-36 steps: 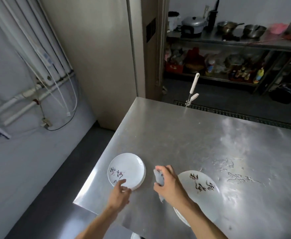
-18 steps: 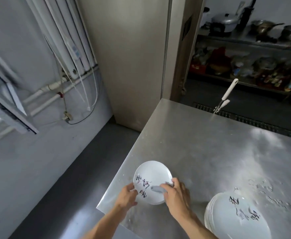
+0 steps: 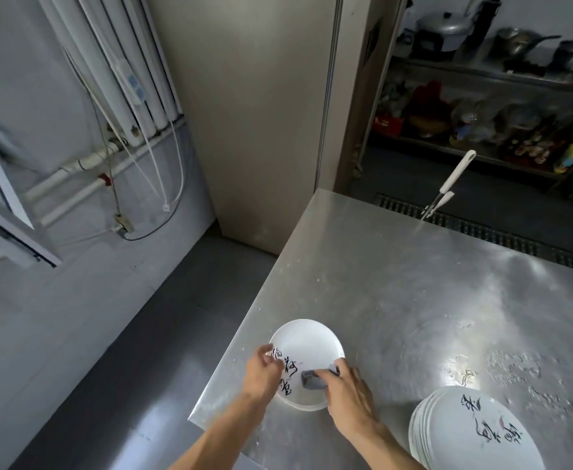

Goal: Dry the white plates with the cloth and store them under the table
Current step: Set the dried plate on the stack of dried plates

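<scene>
Stack of plates (image 3: 475, 435), white with black script, at 5 o'clock in the frame, on the desk (image 3: 397, 283), well apart from the hands. Both forearms come in from 6 o'clock. Right hand (image 3: 348, 398) has its fingers curled over a grey cloth (image 3: 314, 379), pressing it onto the single white plate (image 3: 307, 344) at the plate's 5 o'clock. Left hand (image 3: 264, 371) pinches that plate's rim at 8 o'clock, thumb on the face. The plate sits flat near the desk's near-left corner, black script under the hands. Water drops (image 3: 515, 368) on the steel at the plate's 3 o'clock. White-handled tool (image 3: 448, 184) stands tilted at the desk's far edge, 1 o'clock; kind unclear. Beyond it, a metal shelf rack (image 3: 481, 79) with pots. Wall pipes (image 3: 125, 79) at 10 o'clock.
</scene>
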